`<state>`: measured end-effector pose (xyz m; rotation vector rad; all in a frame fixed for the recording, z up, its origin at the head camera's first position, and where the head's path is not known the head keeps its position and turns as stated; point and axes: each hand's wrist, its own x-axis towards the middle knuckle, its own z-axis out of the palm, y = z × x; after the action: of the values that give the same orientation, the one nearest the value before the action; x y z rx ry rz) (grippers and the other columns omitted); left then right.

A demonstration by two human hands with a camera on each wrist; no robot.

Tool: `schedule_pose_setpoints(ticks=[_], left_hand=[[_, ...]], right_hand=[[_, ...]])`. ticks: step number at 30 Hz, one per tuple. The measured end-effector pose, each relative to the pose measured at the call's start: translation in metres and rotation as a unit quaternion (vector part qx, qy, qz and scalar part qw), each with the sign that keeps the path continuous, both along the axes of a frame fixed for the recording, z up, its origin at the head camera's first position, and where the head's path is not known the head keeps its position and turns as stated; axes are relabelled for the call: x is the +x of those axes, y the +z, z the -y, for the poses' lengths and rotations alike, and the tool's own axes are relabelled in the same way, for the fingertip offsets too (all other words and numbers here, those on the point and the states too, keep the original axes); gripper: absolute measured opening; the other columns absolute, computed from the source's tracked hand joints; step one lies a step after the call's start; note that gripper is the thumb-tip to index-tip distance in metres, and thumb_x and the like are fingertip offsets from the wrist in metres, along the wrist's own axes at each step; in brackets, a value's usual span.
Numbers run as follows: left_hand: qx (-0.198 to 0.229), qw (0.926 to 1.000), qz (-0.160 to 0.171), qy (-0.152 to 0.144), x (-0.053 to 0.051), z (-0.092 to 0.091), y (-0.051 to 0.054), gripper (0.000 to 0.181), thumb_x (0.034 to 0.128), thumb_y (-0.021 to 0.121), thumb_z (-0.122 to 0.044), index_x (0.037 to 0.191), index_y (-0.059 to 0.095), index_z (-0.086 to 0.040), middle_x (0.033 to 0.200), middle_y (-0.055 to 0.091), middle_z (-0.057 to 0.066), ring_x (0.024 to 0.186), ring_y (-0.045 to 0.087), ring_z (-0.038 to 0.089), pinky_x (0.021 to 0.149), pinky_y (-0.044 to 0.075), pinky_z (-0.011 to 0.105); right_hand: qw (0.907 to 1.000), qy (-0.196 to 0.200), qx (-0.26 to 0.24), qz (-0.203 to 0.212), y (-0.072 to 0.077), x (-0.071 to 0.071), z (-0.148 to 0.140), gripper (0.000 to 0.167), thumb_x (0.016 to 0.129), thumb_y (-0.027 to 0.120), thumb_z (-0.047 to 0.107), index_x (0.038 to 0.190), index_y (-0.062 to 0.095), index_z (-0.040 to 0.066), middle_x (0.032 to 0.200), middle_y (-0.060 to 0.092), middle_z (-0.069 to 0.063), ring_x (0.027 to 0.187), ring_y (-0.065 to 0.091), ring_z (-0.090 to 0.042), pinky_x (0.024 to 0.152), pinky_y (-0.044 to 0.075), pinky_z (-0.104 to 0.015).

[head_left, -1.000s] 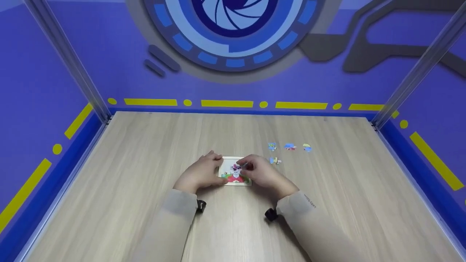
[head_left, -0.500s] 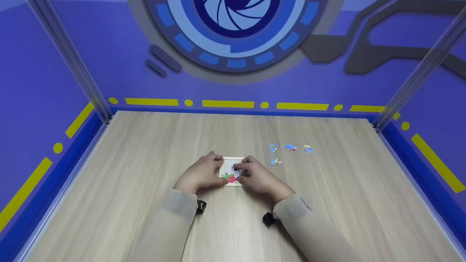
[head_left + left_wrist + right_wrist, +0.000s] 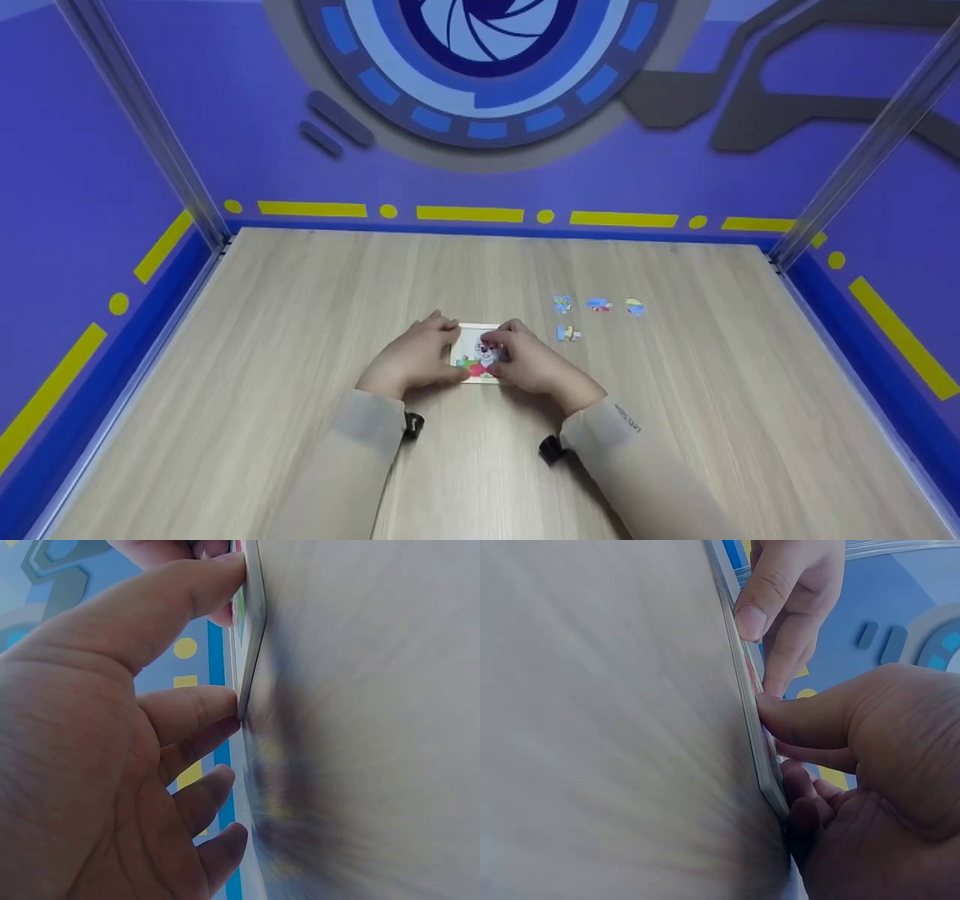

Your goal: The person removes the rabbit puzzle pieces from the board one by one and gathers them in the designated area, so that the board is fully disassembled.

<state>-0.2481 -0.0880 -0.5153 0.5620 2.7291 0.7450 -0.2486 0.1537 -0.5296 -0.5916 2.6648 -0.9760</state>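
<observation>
A small light-wood jigsaw puzzle tray (image 3: 480, 326) lies flat on the table, with a cartoon animal picture partly filling its white base. At its left side my left hand (image 3: 412, 356) holds the tray, thumb at the near corner and index finger at the far one; the left wrist view shows the thumb (image 3: 217, 585) over the rim. My right hand (image 3: 536, 364) is over the tray's right part, its thumb and bent fingers at a puzzle piece that they mostly hide. In the right wrist view the thumb (image 3: 802, 720) presses down inside the rim (image 3: 754, 727).
Several loose puzzle pieces lie beyond the right hand: a blue one (image 3: 562, 303), a blue and red one (image 3: 598, 304), a yellow and blue one (image 3: 634, 306), and another (image 3: 568, 333) nearer. Blue walls stand around the wooden table (image 3: 337, 300).
My right hand has shifted slightly left and down, its thumb and fingers now lower over the tray; the piece pinched earlier is hidden. The left hand stays at the tray's edge.
</observation>
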Motion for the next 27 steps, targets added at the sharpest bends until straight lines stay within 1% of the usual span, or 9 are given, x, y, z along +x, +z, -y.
schedule_pose_setpoints(ticks=[5, 8, 14, 22, 27], left_hand=[[0.001, 1.0, -0.001, -0.005, -0.0009, -0.0001, 0.0, 0.089, 0.096, 0.089, -0.039, 0.168, 0.052, -0.002, 0.179, 0.048, 0.012, 0.177, 0.025, 0.04, 0.144, 0.028, 0.06], [-0.005, 1.0, 0.0, -0.003, -0.0014, -0.0003, -0.0003, 0.088, 0.0967, 0.088, -0.041, 0.168, 0.052, -0.004, 0.179, 0.047, 0.011, 0.177, 0.024, 0.039, 0.144, 0.027, 0.059], [0.0, 1.0, 0.001, 0.0, -0.0017, -0.0002, 0.0003, 0.089, 0.0959, 0.088, -0.04, 0.168, 0.052, -0.003, 0.179, 0.047, 0.011, 0.177, 0.024, 0.039, 0.145, 0.025, 0.059], [0.004, 1.0, 0.006, 0.006, -0.0008, 0.0002, -0.0001, 0.089, 0.0953, 0.09, -0.04, 0.168, 0.053, -0.004, 0.18, 0.047, 0.011, 0.177, 0.024, 0.04, 0.144, 0.026, 0.059], [0.005, 0.9999, 0.008, 0.009, 0.0, -0.0001, 0.0008, 0.089, 0.0956, 0.09, -0.04, 0.168, 0.053, -0.004, 0.18, 0.046, 0.011, 0.177, 0.023, 0.039, 0.144, 0.026, 0.059]], right_hand=[[0.9999, -0.011, -0.01, 0.007, 0.0011, -0.0008, 0.0007, 0.049, 0.103, 0.079, 0.007, 0.15, 0.068, 0.003, 0.144, 0.06, -0.018, 0.112, 0.059, -0.024, 0.105, 0.054, -0.047], [0.9996, -0.017, -0.02, 0.01, 0.0004, -0.001, 0.0011, 0.049, 0.102, 0.08, 0.007, 0.149, 0.067, 0.005, 0.14, 0.061, -0.015, 0.113, 0.06, -0.023, 0.105, 0.055, -0.048], [0.9991, -0.023, -0.034, 0.01, -0.0014, -0.0013, 0.0021, 0.049, 0.101, 0.081, 0.003, 0.147, 0.065, 0.008, 0.128, 0.063, -0.012, 0.115, 0.063, -0.025, 0.107, 0.056, -0.051], [0.9983, -0.028, -0.051, 0.007, -0.0026, 0.001, 0.0037, 0.052, 0.098, 0.081, -0.002, 0.146, 0.063, 0.008, 0.123, 0.063, -0.01, 0.111, 0.061, -0.023, 0.103, 0.056, -0.048], [0.9982, -0.032, -0.052, -0.005, -0.0028, 0.0001, 0.0031, 0.047, 0.099, 0.08, 0.001, 0.143, 0.066, 0.006, 0.12, 0.064, -0.009, 0.108, 0.061, -0.022, 0.102, 0.056, -0.047]])
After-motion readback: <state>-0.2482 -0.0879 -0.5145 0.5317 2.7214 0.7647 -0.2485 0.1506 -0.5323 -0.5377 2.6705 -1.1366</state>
